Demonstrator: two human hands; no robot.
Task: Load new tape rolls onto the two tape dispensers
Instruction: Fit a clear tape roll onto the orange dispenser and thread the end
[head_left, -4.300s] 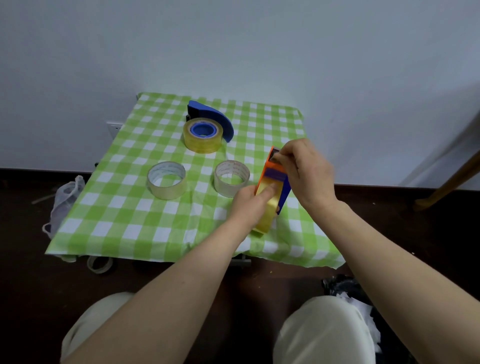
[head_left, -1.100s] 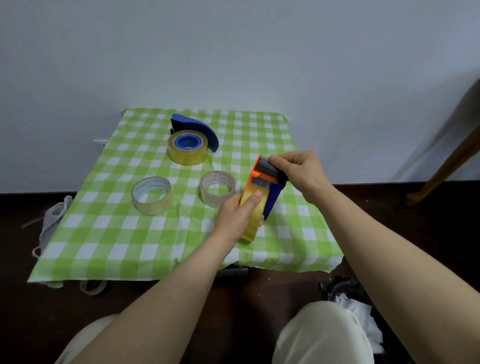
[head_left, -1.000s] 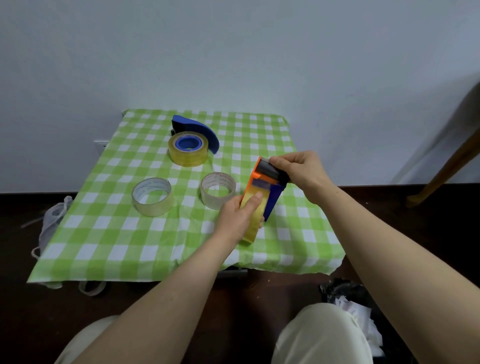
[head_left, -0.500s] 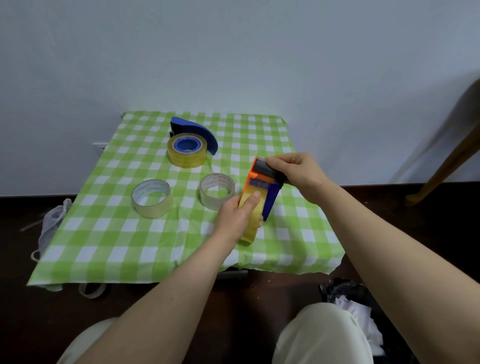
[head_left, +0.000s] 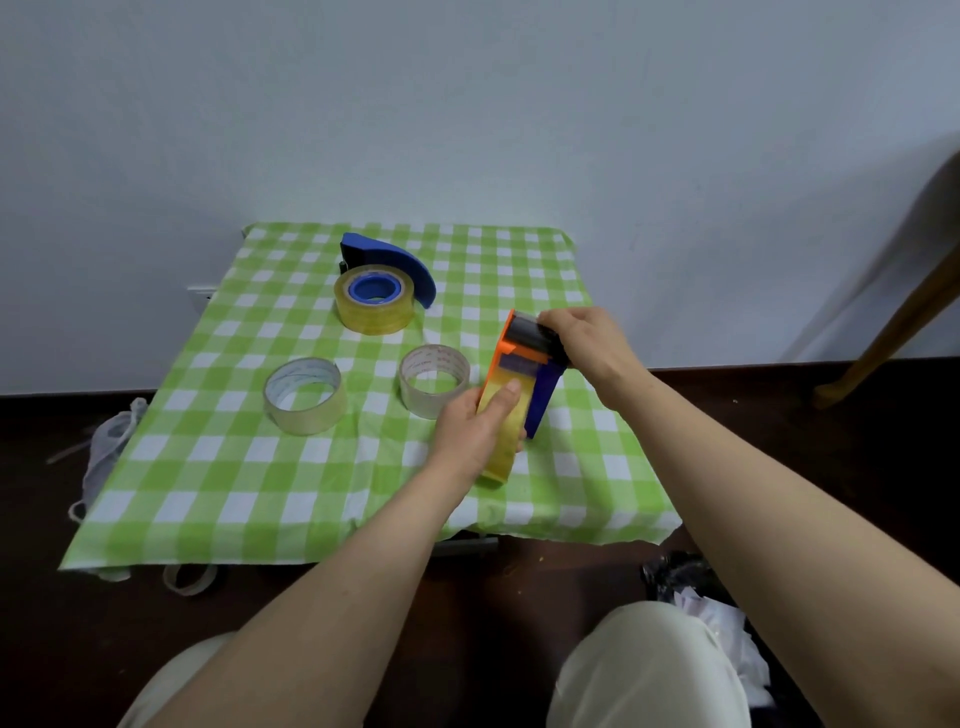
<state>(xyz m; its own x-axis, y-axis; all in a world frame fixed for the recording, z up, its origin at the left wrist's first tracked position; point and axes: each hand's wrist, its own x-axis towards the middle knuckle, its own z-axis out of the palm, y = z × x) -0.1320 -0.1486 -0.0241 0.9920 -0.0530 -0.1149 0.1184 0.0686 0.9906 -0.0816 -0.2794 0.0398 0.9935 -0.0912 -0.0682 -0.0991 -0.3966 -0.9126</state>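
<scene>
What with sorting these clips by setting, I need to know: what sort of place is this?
Probably a plain room in a home, not a workshop: a small green-checked table stands against a bare white wall, on a dark floor, with crumpled waste beside it.

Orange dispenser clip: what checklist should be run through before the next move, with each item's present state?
1. Left hand grips the yellow roll on the orange dispenser: ok.
2. Right hand holds the dispenser's roller end: ok.
3. Tape end threaded at the roller: cannot tell, fingers cover it.
4. Blue dispenser carries the far yellow roll on its hub: ok.
5. Clear rolls lie flat on the tablecloth, not held: ok.
</scene>
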